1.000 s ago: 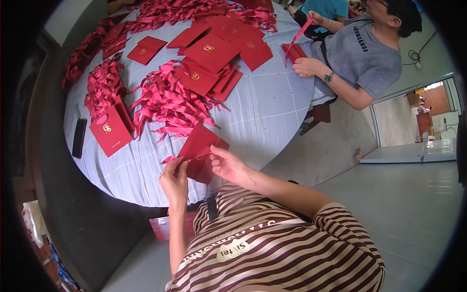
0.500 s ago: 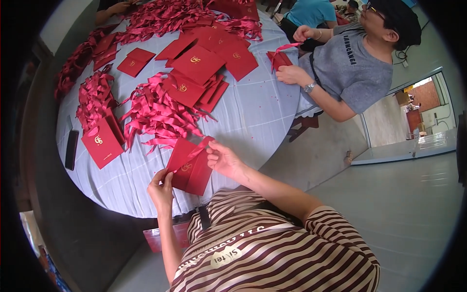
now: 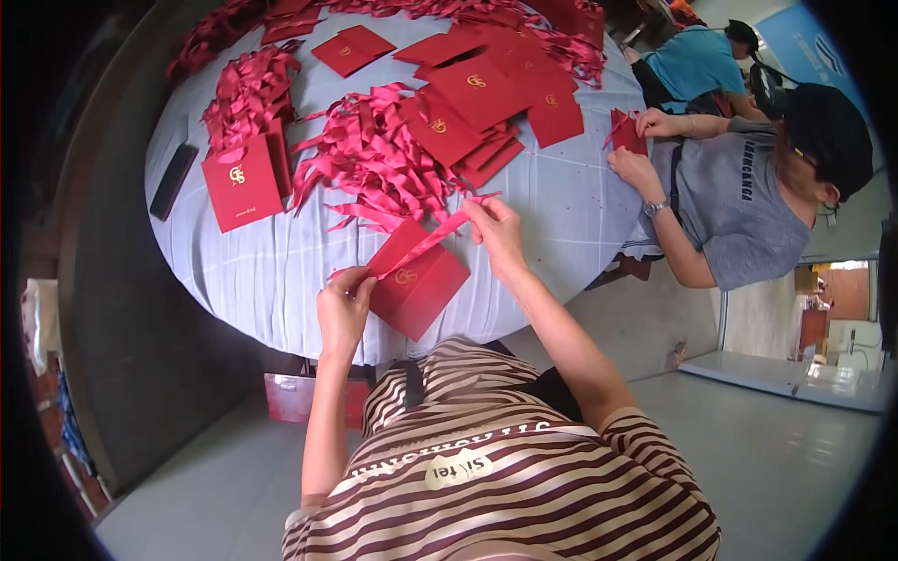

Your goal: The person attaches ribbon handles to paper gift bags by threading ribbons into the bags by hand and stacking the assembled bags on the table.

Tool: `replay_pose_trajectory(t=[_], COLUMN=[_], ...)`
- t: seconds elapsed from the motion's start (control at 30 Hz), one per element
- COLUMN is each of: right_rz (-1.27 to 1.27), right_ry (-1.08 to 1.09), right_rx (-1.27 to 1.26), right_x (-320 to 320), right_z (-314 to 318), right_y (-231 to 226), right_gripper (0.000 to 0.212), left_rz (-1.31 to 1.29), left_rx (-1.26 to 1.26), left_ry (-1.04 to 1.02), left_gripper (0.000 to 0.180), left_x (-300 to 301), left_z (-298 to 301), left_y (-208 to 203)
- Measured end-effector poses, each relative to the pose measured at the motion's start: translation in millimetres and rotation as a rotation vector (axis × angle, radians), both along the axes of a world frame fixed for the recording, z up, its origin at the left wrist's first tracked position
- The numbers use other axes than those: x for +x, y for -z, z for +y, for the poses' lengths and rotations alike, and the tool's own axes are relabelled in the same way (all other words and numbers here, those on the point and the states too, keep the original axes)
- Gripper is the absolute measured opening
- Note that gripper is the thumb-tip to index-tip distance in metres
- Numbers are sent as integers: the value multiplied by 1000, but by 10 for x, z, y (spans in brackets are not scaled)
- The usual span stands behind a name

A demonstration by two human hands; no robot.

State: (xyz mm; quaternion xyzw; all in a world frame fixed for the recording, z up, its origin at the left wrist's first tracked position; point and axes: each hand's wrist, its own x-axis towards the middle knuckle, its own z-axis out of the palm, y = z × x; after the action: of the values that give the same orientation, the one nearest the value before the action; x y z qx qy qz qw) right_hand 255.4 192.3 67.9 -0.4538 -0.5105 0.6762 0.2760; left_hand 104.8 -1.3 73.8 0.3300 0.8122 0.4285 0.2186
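Observation:
A flat red paper gift bag (image 3: 432, 297) with a gold emblem lies tilted near the table's front edge. My left hand (image 3: 342, 316) is at its left side, thumb and fingers pinched on one end of a pink-red ribbon. The ribbon (image 3: 432, 239) runs slantwise over the bag up to my right hand (image 3: 498, 239), whose fingertips close on its other end. Just beyond the bag spreads a heap of loose ribbons (image 3: 379, 154). Whether the ribbon passes through the bag is hidden by my left fingers.
More red bags (image 3: 479, 89) are piled behind the ribbon heap. Leftward stand upright bags (image 3: 241, 187) with ribbons behind them and a dark phone (image 3: 174, 182). Across the right side of the round table (image 3: 561, 201), a person in grey (image 3: 748, 201) handles a red bag (image 3: 627, 131).
The view has shifted, so the table sits higher and further right. My right hand has drawn the ribbon outward, past the bag's upper edge. The person in grey has brought both hands closer to their bag.

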Motion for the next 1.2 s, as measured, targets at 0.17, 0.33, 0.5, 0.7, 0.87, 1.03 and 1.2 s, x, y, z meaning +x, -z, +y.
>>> replay_pose_trajectory(t=[0.17,0.33,0.5,0.7,0.87,1.03,1.2], right_rz=[-72,464,315,146,266,107,-46], right_ry=[117,-198,-455,-646,-911,-944,-811], right_rx=[160,-498,-258,-56,-66,52,489], right_x=[-49,29,131,129,187,279,325], right_z=[-18,54,-41,-229,-385,-477,-644], right_y=[142,51,-215,-495,-750,-1044,-1335], right_gripper=[14,13,35,36,68,72,46], left_rz=[72,166,209,245,78,-176,-434], left_rx=[-5,-134,-133,2,-23,8,81], left_ry=[-15,-6,50,133,146,237,385], left_gripper=[21,20,16,14,18,15,14], left_x=[-16,-38,-76,-116,-111,-174,-257], left_z=[-10,-50,-21,290,415,356,234], left_y=[118,178,190,307,375,73,-230])
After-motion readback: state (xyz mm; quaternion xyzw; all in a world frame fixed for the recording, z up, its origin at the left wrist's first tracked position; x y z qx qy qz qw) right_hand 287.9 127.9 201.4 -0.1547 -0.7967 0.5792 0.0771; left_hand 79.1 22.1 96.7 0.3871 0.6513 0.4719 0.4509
